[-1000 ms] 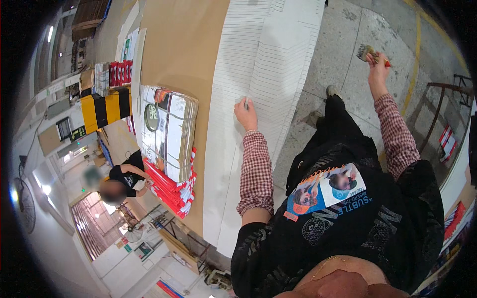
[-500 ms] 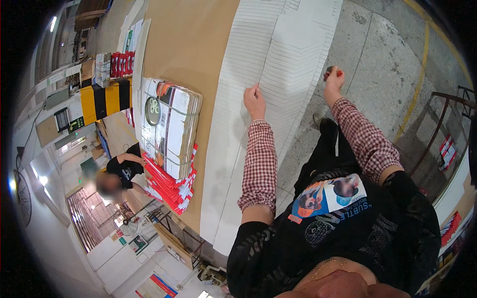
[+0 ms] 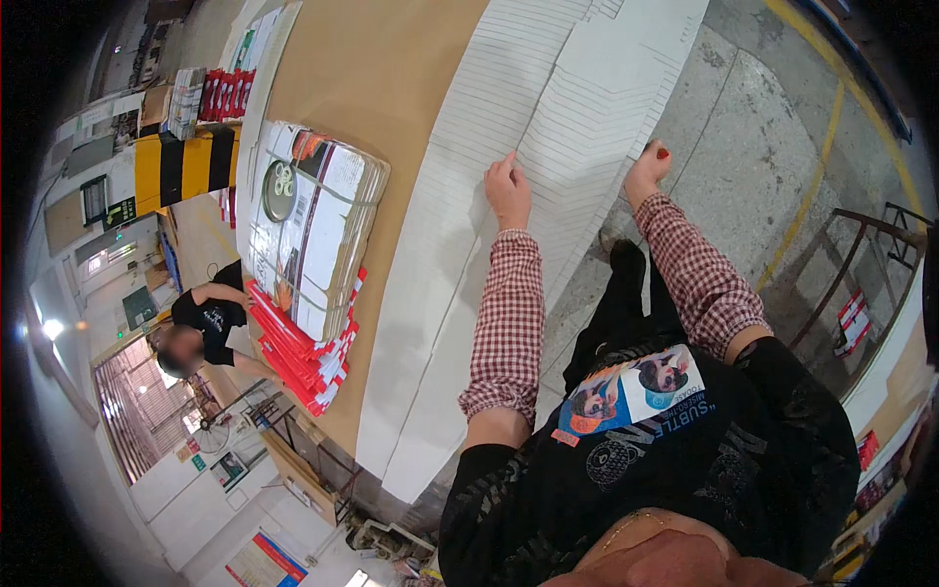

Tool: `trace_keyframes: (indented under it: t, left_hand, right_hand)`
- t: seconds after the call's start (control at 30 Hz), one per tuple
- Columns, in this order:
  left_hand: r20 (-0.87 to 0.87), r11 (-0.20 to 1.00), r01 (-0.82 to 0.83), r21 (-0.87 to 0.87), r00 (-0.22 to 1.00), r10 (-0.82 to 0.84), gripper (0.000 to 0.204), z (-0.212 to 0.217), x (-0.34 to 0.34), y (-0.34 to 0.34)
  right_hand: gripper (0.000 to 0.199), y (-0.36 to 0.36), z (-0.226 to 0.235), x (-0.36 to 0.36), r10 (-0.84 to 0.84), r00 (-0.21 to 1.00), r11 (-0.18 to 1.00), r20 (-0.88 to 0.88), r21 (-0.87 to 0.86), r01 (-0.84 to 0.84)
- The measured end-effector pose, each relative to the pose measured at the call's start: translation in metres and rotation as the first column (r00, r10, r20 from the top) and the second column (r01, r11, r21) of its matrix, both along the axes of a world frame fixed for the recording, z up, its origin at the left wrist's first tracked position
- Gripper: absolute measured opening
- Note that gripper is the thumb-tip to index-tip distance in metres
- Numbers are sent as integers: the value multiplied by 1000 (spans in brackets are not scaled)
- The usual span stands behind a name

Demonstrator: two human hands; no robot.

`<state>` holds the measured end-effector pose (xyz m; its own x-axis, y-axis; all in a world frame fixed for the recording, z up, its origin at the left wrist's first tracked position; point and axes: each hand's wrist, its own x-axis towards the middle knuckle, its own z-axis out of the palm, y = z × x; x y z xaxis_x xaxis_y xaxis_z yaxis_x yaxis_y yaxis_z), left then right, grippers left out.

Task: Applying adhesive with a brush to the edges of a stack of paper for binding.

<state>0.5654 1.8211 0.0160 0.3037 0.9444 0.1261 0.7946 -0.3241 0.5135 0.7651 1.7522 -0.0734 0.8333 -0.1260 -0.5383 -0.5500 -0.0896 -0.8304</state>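
While the left hand (image 3: 508, 199) is curling its fingers at the fanned, lined white paper sheets (image 3: 577, 127) lying along the flat tan tabletop (image 3: 372, 68), pinch unclear, the right hand (image 3: 643, 178) is closing its fingers around a mostly hidden red-ended object (image 3: 663, 154) near the sheets' right edge.

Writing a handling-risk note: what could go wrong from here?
The overlapping white sheets could lose their staggered spacing if the bare left hand over them pushes.
The mostly hidden red-tipped tool in the bare right hand might catch or mark the sheets' nearby edge.
The strapped white printed stack seems to lie partly on red-and-white strips, so it might slide.
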Motion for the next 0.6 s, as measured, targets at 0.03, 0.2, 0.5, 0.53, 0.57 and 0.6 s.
trace_keyframes:
  t: [0.03,0.2,0.5,0.53,0.57,0.6]
  left_hand:
    - [-10,1000,5,-28,1000,-5,27,1,0,0]
    - [66,982,17,-188,998,-5,29,2,-3,6]
    - [188,984,-95,-151,974,123,28,7,6,-9]
    - [157,988,-139,-65,976,148,29,11,7,-13]
    - [110,980,-194,-38,974,197,31,15,10,-18]
    - [134,980,-197,31,972,192,31,21,12,-24]
  right_hand:
    - [32,-2,-4,1,9,1000,1000,-13,-3,-9]
    - [27,-24,-27,38,-29,1000,998,-6,-54,29]
    - [25,-53,103,255,78,806,964,586,161,-210]
    - [25,-46,131,278,120,741,932,661,182,-314]
    - [26,-34,159,302,113,666,892,737,221,-395]
    - [26,-19,185,322,143,646,864,750,223,-451]
